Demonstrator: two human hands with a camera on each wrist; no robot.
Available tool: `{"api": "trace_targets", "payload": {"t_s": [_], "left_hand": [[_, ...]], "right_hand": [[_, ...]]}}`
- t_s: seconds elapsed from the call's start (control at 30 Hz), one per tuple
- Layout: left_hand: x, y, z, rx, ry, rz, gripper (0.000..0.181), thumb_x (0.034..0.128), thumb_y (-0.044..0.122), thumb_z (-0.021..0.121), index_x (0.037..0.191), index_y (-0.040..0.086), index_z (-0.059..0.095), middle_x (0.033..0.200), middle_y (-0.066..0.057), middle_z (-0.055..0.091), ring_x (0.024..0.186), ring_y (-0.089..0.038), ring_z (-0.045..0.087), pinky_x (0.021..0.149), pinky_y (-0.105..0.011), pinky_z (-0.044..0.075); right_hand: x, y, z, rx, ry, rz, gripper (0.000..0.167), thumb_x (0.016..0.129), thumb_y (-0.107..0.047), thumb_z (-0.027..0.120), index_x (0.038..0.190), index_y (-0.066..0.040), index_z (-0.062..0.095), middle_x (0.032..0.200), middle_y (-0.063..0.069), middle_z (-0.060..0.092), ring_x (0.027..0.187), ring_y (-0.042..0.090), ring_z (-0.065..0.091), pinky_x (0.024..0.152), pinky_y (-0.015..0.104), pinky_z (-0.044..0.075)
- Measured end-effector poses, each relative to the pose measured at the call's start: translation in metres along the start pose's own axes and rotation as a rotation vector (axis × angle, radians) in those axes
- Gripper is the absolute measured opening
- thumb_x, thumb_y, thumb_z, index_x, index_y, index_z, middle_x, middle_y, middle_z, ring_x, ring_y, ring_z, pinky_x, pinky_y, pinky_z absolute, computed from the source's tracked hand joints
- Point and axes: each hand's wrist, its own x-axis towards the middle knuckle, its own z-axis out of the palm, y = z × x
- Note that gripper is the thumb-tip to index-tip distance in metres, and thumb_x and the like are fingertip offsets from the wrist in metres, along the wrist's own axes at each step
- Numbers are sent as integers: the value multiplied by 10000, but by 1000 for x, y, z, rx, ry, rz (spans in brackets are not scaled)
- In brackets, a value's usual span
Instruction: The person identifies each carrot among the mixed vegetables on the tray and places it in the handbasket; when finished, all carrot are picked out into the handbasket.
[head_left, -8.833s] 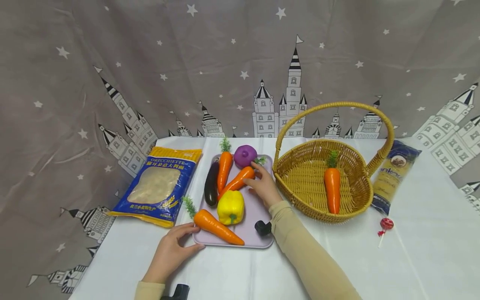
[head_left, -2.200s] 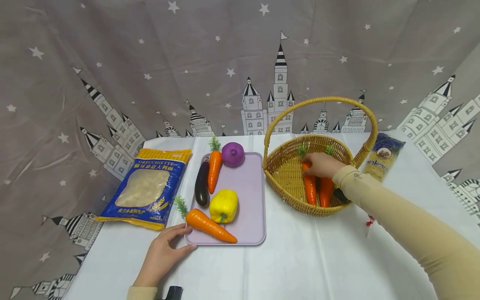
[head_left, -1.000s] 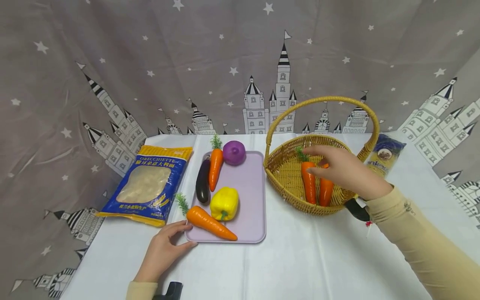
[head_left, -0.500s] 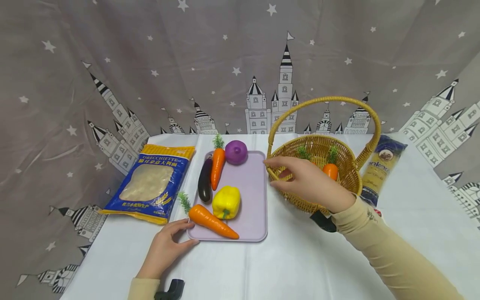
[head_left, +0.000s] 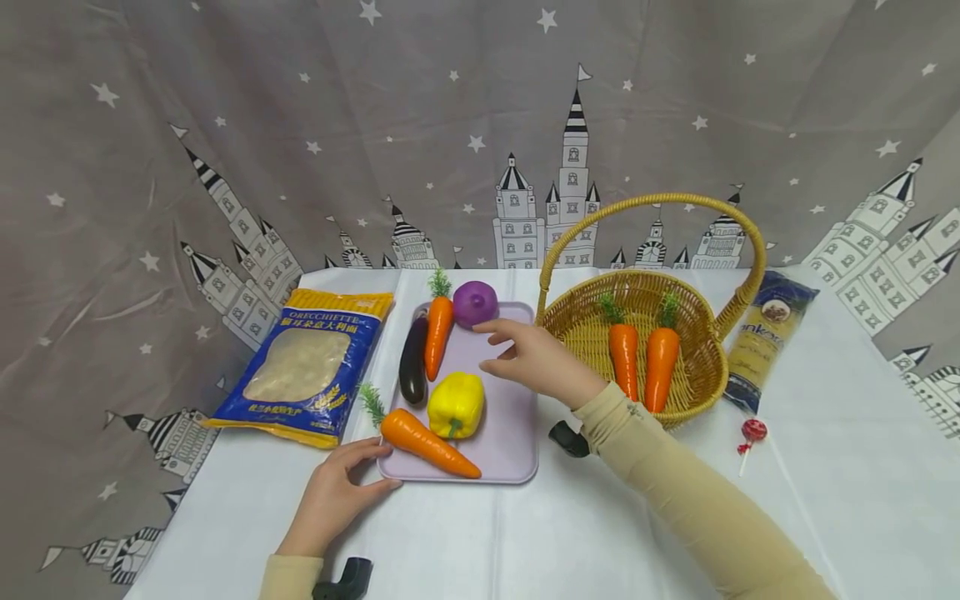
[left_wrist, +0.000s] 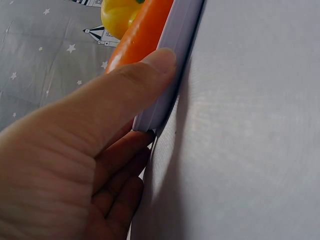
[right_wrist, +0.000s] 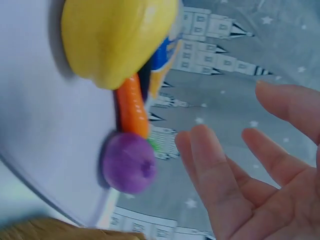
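Grey castle-print cloth (head_left: 420,108) backs the white table (head_left: 465,542); the left hand (head_left: 333,496) grips a corner of the lilac tray (head_left: 510,446); the right hand (head_left: 540,360), fingers parted, hovers over it near the purple onion (head_left: 474,305); two carrots (head_left: 662,367) lie in the basket (head_left: 701,367).

Gripping the tray (head_left: 510,437) at seven o'clock with the left hand (head_left: 333,493); holding the right hand (head_left: 536,358) over it at two, near the onion (head_left: 475,302) at twelve. Facing a pepper (head_left: 455,406) at six and a basket (head_left: 702,357) of two carrots (head_left: 662,371) outside at three.
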Motion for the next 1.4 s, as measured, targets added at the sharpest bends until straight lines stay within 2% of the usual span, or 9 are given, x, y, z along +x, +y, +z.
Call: {"api": "trace_targets", "payload": {"t_s": [0.2,0.4,0.67,0.9,1.07,1.23,1.4], "left_hand": [[0,-1,0,-2,5,4,463,709,245,862,1120,102,704,1271,-107,613,1227,-338,509,1069,-525,362],[-1,-1,0,-8,9,9,460,704,237,864,1116,106,705,1270,-105,614,1226,-338,511,1069,-523,362],[-1,-2,1,-8,17,18,459,698,237,869,1110,115,709,1262,-93,621,1223,-324,517,1071,-515,363],[-2,-1,0,-10,20,10,462,691,236,872,1107,115,712,1255,-89,625,1213,-328,523,1064,-520,370],[-2,0,0,-4,23,11,456,687,233,875,1098,118,716,1243,-85,632,1202,-321,533,1060,-518,376],[-2,-1,0,-1,25,9,452,687,248,875,1093,126,718,1241,-85,634,1200,-317,536,1060,-521,376],[-2,-2,0,-1,28,15,446,680,235,877,1083,124,720,1234,-83,638,1197,-314,539,1060,-518,375]], "right_hand": [[24,10,18,33,27,65,528,897,-232,695,1391,-174,517,1270,120,594,1068,278,607,887,415,535],[47,20,30,56,32,75,534,896,-227,686,1393,-143,510,1277,139,589,1117,296,573,920,407,505],[73,33,39,136,-26,116,544,895,-203,680,1396,-97,495,1246,196,580,943,267,621,766,296,563],[94,42,47,210,-46,142,516,890,-131,679,1378,-87,518,1120,173,593,877,299,634,732,299,584],[104,46,53,304,-65,135,537,872,-90,679,1380,-55,508,1068,189,587,836,309,619,740,337,590],[109,46,59,422,-77,169,563,869,-77,685,1396,-61,489,1092,207,564,905,348,621,778,365,587],[115,46,62,452,-78,180,542,885,-78,676,1397,-80,498,1116,187,568,927,339,617,785,359,585]]}}
